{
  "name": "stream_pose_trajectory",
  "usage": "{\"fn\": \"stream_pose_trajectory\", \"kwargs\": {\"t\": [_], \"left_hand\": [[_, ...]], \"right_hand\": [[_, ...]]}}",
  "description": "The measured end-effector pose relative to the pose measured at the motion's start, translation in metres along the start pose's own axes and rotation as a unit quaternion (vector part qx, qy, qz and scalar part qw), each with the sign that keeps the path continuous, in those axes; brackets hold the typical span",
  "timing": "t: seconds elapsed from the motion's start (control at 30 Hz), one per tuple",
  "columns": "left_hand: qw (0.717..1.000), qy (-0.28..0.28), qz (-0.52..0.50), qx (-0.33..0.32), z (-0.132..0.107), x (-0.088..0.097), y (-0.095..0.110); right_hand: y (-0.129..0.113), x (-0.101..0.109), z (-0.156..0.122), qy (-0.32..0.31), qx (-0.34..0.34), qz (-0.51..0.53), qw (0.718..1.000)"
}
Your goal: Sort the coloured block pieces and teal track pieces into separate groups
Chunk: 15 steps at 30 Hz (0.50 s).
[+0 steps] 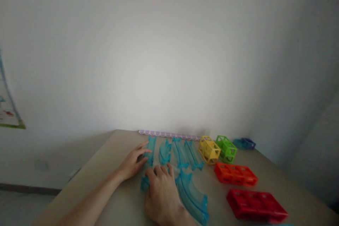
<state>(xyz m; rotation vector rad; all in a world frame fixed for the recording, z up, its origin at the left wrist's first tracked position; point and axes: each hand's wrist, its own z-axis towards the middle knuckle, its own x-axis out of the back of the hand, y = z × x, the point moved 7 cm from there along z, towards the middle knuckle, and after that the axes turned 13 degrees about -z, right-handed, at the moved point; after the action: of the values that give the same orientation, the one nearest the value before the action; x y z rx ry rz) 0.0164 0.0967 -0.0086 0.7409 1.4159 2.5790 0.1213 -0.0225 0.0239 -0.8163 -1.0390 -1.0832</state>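
My left hand (134,162) reaches to a straight, see-through blue track piece (151,146), its fingers stretched and apart along the left side. In front of it, my right hand (161,192) curls over another blue track piece (144,184); most of that piece is hidden beneath the fingers. Just right of this hand lies a larger curved blue track (192,196). Farther back sit a small curved track (165,152) and two longer ones, a wide track (180,153) and a narrow track (194,155), side by side on the table.
On the right stand a yellow frame block (209,150), a green frame block (226,149), an orange block row (235,174) and a red block row (255,204). A dark blue piece (248,143) lies at the back corner. A purple patterned strip (169,135) runs along the wall (159,60).
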Motion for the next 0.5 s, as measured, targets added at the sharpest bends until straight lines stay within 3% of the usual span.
{"fn": "stream_pose_trajectory", "kwargs": {"t": [0.13,0.2,0.27,0.3,0.4,0.5], "left_hand": [[0.999,0.013,-0.053,0.004,0.0,0.003,-0.005],[0.994,0.046,-0.099,0.01,0.001,0.007,-0.01],[0.987,0.086,-0.133,0.004,0.003,0.012,-0.013],[0.983,0.107,-0.151,-0.003,0.004,0.014,-0.013],[0.97,0.145,-0.191,0.045,0.004,0.018,-0.018],[0.971,0.161,-0.169,0.055,0.003,0.021,-0.013]], "right_hand": [[-0.004,0.028,-0.002,0.077,-0.016,0.011,0.997],[-0.006,0.043,0.016,0.094,-0.016,-0.007,0.995],[0.001,0.048,0.053,0.058,-0.02,-0.045,0.997],[0.007,0.044,0.077,0.006,-0.023,-0.071,0.997],[0.031,0.037,0.145,-0.055,-0.015,-0.094,0.994],[0.052,0.023,0.18,-0.095,-0.013,-0.127,0.987]]}}
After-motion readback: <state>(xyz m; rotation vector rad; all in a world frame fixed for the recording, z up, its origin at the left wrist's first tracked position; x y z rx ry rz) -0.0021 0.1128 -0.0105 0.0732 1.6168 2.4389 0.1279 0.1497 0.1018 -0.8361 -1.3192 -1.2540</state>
